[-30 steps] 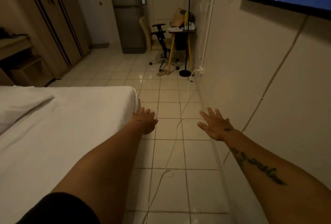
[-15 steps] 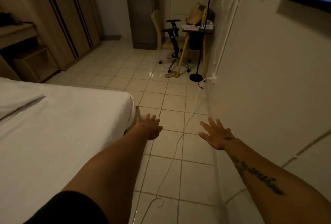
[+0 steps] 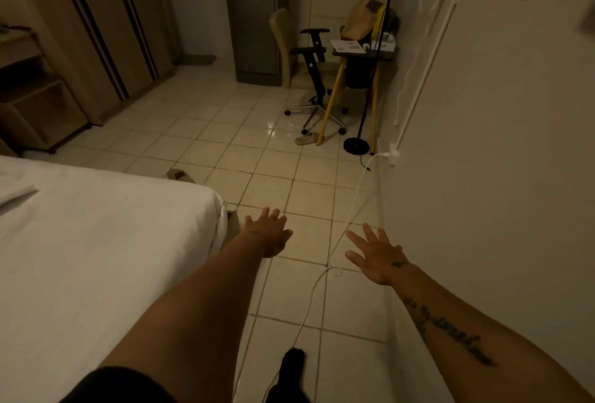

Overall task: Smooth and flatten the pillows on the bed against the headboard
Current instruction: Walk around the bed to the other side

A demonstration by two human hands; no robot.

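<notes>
The bed with a white sheet fills the lower left. A folded white edge, maybe a pillow or cover, shows at the far left; no headboard is in view. My left hand hangs open, palm down, just past the bed's near corner, over the tiled floor. My right hand is also open with fingers spread, above the floor close to the right wall. Neither hand holds or touches anything.
A white cable trails across the tiles from a wall socket. My dark foot steps on the floor. An office chair, small desk, floor lamp base and fridge stand ahead. Wardrobes line the left.
The view has tilted down and moved forward along the aisle. Both arms stay stretched out and open. A foot has come into view at the bottom.
</notes>
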